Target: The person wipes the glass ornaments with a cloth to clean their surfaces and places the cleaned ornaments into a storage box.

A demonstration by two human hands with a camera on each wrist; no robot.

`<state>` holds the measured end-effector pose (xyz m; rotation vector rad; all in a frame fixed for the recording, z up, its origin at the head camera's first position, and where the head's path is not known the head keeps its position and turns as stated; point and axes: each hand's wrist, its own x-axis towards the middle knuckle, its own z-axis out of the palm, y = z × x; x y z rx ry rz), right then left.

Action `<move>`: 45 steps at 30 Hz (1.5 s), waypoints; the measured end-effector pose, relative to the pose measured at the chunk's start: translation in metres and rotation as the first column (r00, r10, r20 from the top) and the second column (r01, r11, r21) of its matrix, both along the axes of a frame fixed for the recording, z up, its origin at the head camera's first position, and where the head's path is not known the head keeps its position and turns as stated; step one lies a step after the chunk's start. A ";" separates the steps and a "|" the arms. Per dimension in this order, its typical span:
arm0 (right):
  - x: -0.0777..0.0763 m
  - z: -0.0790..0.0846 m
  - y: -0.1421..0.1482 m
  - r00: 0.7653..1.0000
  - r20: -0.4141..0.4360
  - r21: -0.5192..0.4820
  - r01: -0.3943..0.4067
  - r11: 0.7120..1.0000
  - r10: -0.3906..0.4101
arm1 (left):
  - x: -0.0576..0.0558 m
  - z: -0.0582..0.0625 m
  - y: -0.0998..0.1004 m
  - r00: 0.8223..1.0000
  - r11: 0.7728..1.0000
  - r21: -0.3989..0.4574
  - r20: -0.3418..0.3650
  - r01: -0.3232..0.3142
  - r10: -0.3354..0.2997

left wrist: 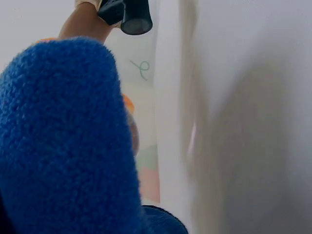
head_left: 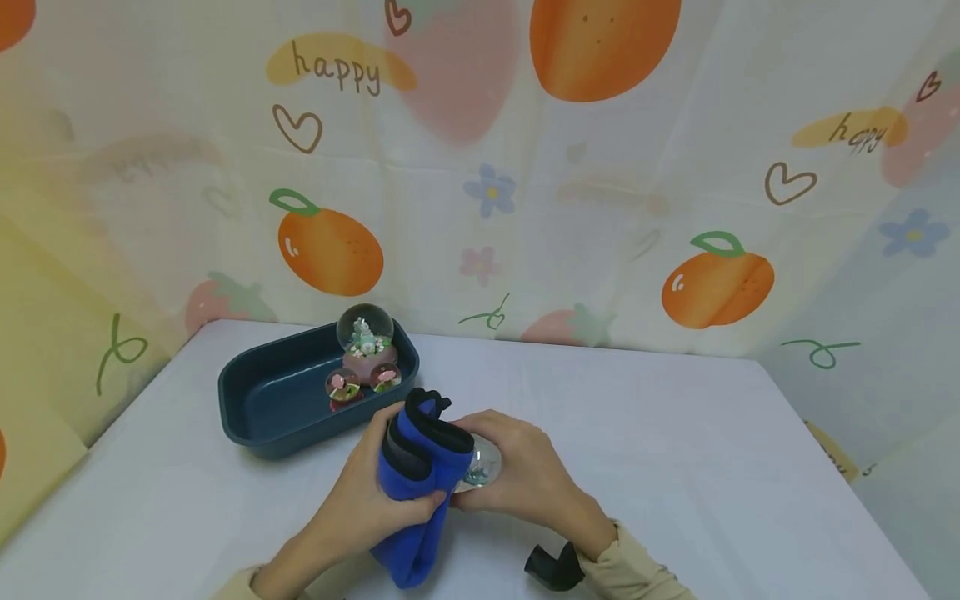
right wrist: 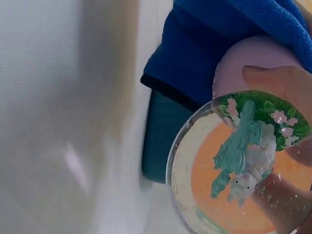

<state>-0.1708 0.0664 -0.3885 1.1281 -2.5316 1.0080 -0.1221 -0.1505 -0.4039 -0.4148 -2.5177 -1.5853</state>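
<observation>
My left hand (head_left: 362, 500) grips a blue fleecy cloth (head_left: 431, 467) with black edging, folded and bunched, its lower end hanging toward the table. Beside it, my right hand (head_left: 528, 462) holds a snow globe (head_left: 486, 461) by its pink base and glass, tipped on its side. The right wrist view shows a white and teal unicorn-like figure (right wrist: 248, 165) among pink flowers inside the glass. There the cloth (right wrist: 195, 48) lies against the pink base (right wrist: 239, 68). From the left wrist, the cloth (left wrist: 68, 136) fills much of the view and hides my left fingers.
A dark teal tray (head_left: 277, 396) stands at the back left of the white table (head_left: 675, 467). At its right end are a larger snow globe (head_left: 365, 342) and two small globes (head_left: 343, 387). A black camera mount (head_left: 555, 568) sits at my right wrist. A fruit-print curtain hangs behind.
</observation>
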 end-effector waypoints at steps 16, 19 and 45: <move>-0.017 0.001 0.015 0.820 0.564 -0.123 -0.026 0.992 0.091 | 0.001 0.001 -0.003 0.997 0.987 0.152 -0.045 -0.054 0.061; -0.019 0.002 0.015 0.812 0.571 -0.179 -0.020 0.984 0.120 | 0.001 0.002 -0.005 0.999 0.983 0.177 -0.023 -0.041 0.046; -0.012 0.006 0.015 0.999 0.035 -0.118 -0.002 0.993 0.006 | -0.001 0.011 -0.008 0.998 0.999 0.002 0.052 0.035 -0.035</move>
